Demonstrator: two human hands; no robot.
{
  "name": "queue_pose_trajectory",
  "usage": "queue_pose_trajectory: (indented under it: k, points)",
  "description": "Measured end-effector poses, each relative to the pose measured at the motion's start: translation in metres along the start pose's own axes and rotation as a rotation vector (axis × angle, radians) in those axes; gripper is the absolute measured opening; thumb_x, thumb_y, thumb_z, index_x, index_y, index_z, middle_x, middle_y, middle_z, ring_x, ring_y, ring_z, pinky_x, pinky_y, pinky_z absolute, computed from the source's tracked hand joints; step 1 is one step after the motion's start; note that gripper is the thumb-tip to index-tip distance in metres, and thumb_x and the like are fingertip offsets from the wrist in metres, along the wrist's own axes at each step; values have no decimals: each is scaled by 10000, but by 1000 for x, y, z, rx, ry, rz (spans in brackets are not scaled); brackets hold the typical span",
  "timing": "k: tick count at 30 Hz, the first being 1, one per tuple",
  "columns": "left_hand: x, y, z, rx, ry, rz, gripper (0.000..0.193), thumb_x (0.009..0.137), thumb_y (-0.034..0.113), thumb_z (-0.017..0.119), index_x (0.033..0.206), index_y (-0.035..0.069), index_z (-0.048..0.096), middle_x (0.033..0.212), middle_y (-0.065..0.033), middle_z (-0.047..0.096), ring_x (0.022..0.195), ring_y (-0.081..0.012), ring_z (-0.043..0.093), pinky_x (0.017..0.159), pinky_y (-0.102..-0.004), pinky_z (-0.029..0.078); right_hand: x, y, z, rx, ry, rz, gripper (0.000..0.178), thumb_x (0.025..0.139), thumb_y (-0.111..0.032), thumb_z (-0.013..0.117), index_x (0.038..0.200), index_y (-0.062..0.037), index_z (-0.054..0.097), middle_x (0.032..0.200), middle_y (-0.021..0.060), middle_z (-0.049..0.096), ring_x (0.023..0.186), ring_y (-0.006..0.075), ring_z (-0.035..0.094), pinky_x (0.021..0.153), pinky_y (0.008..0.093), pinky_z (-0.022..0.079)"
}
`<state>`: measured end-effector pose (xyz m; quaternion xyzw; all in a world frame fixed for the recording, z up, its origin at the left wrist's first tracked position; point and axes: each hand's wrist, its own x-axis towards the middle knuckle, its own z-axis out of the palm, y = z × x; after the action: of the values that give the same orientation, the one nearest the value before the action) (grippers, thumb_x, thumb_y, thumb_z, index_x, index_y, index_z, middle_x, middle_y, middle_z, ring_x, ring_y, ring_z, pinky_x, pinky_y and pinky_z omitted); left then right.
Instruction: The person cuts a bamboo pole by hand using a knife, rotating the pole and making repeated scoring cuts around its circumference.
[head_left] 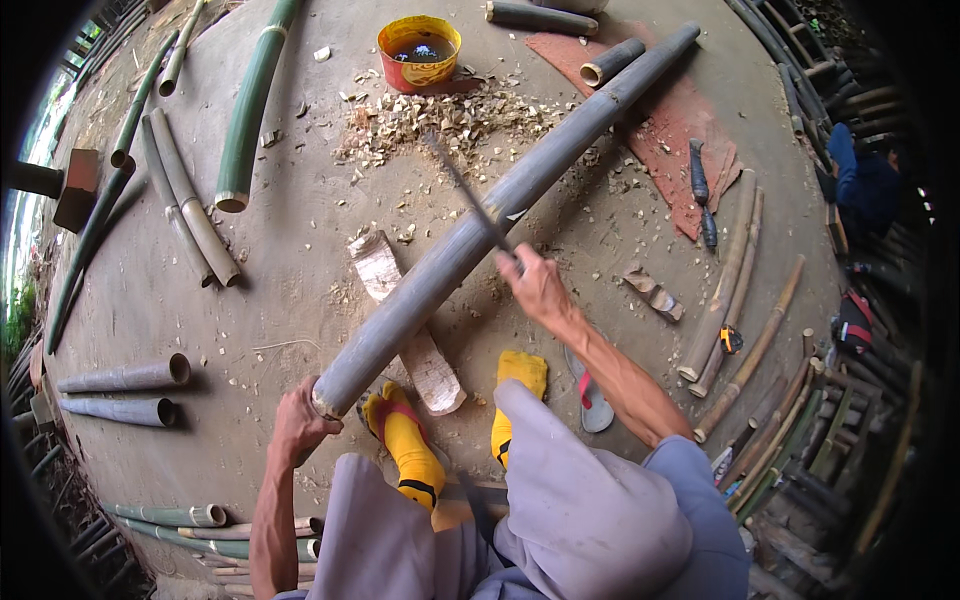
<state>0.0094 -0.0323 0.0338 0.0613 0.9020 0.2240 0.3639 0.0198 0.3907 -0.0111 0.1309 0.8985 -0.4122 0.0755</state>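
Note:
A long grey bamboo pole [440, 265] runs diagonally from near my feet to the far right. My left hand [300, 425] is closed around its near end. In my right hand [535, 290] is a long-bladed knife [465, 190], its dark blade slanting up and left across the pole. Close to the blade, a small pale nick [515, 214] shows on the bamboo. Beneath the pole lies a rough, pale wooden block [435, 375], partly hidden by it. My fingers cover the knife's handle.
Wood chips [430, 125] lie scattered near a red-and-yellow tub [420, 52] of dark liquid. Green bamboo [255, 110] and cut lengths [190, 205] lie left, more poles [735, 275] right. A reddish sheet [690, 140] sits under the pole's far part. A sandal [590, 390] is beside my foot.

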Motion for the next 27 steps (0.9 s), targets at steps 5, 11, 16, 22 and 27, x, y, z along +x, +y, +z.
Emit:
queue_pose_trajectory:
  k: [5, 11, 16, 22, 27]
  points:
    - [-9, -5, 24, 64, 204, 130, 724, 522, 203, 807, 1191, 59, 570, 995, -170, 662, 934, -364, 640, 826, -429, 502, 12, 44, -9, -114, 143, 30, 537, 984, -587, 415, 826, -78, 476, 517, 5, 471, 403, 138, 501, 329, 325, 406]
    - [-18, -16, 36, 169, 332, 117, 666, 551, 143, 758, 1183, 80, 556, 999, -156, 645, 967, -359, 621, 845, -442, 491, -24, 10, 16, -165, -26, -352, 518, 999, -535, 435, 874, -35, 491, 486, 25, 458, 408, 191, 505, 398, 377, 464]
    - [-23, -10, 28, 91, 214, 95, 617, 539, 163, 754, 1123, 61, 586, 989, -161, 666, 945, -366, 642, 821, -431, 512, 31, 33, -22, 123, 291, 183, 533, 992, -552, 431, 860, -40, 493, 520, 73, 505, 406, 230, 484, 397, 441, 449]
    - [-22, -4, 10, -77, 35, -17, 636, 516, 199, 775, 1103, 28, 602, 944, -174, 683, 877, -334, 672, 787, -394, 514, -8, 30, 12, -278, 41, -320, 553, 972, -626, 395, 838, -95, 466, 488, -8, 457, 387, 136, 484, 315, 314, 399]
    - [-14, -3, 0, -94, -55, -32, 642, 505, 204, 790, 1094, 19, 612, 905, -178, 693, 844, -329, 680, 784, -398, 518, 20, 34, -11, 128, 91, 121, 555, 980, -602, 407, 859, -67, 494, 494, 0, 461, 384, 142, 470, 332, 318, 402]
